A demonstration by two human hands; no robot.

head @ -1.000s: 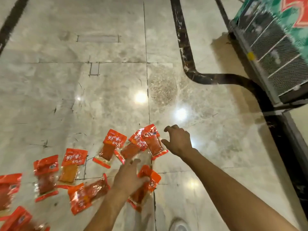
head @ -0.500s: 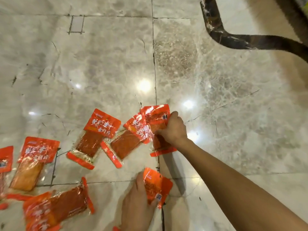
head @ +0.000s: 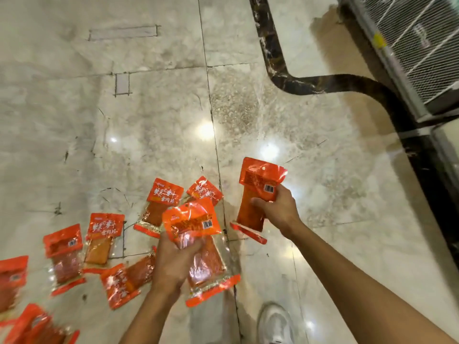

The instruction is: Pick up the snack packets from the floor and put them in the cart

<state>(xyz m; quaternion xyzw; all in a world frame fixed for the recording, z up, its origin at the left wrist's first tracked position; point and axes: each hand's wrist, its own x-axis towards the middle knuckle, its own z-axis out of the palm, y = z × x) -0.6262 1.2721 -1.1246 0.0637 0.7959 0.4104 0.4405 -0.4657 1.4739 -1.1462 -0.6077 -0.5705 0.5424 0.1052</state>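
Floor: glossy beige marble tiles with thin dark seams and bright ceiling light reflections.
Inlay: curved dark brown marble strip across the upper right.
Shoe: white sneaker at the bottom edge.

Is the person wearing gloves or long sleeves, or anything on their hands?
No gloves. The left hand and right hand are both bare, and both forearms are bare right to the picture's edge, so no sleeves show. I see no watch, ring or bracelet either.
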